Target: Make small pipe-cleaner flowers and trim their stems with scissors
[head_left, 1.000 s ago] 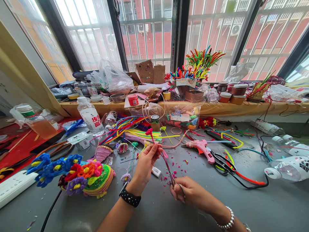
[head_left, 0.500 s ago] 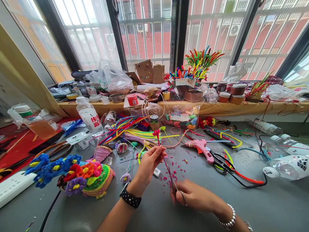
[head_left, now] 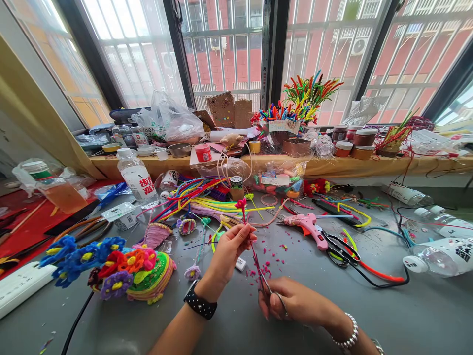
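Observation:
Between thumb and fingers, my left hand (head_left: 236, 246) pinches the stem of a magenta pipe-cleaner flower (head_left: 241, 203), its small bloom upright above the fingertips. The stem runs down from that grip toward my right hand (head_left: 284, 298). Held in my right hand is a pair of small metal scissors (head_left: 266, 285), the blades pointing up along the lower stem. Whether the blades are touching the stem I cannot tell. Magenta fuzz clippings (head_left: 264, 266) lie scattered on the grey table beneath. Just behind my left wrist is a small white block (head_left: 240, 264).
A pink glue gun (head_left: 308, 228) and black-handled scissors (head_left: 340, 249) lie to the right. Left of my arm stands a cluster of pipe-cleaner flowers (head_left: 111, 261). Bundled pipe cleaners (head_left: 207, 199) lie behind my hands. Plastic bottles (head_left: 439, 256) lie at the right edge.
My right hand and the scissors have shifted very slightly, and the blades look a little more apart. My left hand holds the flower in nearly the same place.

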The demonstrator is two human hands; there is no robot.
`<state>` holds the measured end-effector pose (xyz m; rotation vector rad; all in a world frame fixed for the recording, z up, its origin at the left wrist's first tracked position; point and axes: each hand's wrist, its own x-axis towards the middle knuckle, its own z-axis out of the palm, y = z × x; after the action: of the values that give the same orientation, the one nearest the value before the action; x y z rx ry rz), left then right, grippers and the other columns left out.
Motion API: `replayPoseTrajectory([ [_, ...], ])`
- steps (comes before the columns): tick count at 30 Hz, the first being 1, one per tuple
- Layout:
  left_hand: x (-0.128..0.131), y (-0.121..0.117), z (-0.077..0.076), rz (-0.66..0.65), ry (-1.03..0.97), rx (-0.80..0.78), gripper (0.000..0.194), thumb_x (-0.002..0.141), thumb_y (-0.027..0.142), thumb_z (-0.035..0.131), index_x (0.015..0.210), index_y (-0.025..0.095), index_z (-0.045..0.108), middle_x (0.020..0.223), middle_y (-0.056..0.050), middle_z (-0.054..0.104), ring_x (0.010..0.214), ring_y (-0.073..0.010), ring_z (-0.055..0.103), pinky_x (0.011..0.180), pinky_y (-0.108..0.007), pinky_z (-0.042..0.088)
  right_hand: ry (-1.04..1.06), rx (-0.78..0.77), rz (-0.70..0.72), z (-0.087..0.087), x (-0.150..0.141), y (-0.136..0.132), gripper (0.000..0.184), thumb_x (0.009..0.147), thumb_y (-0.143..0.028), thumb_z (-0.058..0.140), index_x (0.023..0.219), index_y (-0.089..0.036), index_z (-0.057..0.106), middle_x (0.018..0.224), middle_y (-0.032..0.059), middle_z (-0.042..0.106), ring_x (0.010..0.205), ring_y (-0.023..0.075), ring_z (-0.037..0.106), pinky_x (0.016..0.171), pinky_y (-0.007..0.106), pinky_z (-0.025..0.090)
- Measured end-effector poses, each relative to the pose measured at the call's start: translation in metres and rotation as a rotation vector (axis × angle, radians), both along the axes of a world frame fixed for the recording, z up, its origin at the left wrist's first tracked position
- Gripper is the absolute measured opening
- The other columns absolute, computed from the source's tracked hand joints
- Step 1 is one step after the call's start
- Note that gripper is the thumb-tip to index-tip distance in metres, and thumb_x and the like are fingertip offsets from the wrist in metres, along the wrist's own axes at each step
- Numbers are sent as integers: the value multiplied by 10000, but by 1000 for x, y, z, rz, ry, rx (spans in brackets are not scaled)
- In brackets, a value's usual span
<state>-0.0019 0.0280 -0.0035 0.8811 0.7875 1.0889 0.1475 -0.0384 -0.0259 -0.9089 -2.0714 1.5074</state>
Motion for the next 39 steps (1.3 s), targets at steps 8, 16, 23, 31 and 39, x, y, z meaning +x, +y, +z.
replayPoseTrajectory([
  [8,-2,1,-1,64,-43,-21,189,582,299,683,667,134,648,564,2,620,482,-37,498,482,-131,378,23,-52,-90,-5,-2,2,636,700,-709,241,580,-125,462,516,-20,404,474,66,351,433,175,259],
  [16,-1,1,1,121,-64,-17,195,573,293,690,674,131,648,569,8,614,493,-37,504,493,-129,394,56,-143,-197,-3,-3,1,590,674,-689,354,531,-125,454,454,-35,369,425,54,328,406,166,250],
  [23,-1,0,2,129,-64,-21,201,569,284,693,683,123,652,579,-5,613,505,-47,503,498,-139,397,40,-225,-164,-7,-2,0,573,721,-662,307,593,-125,461,519,-21,398,454,55,331,396,152,246],
  [31,0,-1,-1,22,10,4,168,623,291,654,672,130,643,592,-8,614,522,-49,502,505,-139,378,-38,-82,-109,-2,2,0,549,774,-613,263,629,-126,471,530,-24,398,483,66,353,433,161,278],
  [39,1,-2,-2,-2,53,17,187,637,307,639,679,125,639,597,-12,609,521,-55,494,515,-156,368,-116,49,-90,-2,3,1,621,738,-678,206,629,-127,471,561,-15,431,523,80,395,485,183,299],
])
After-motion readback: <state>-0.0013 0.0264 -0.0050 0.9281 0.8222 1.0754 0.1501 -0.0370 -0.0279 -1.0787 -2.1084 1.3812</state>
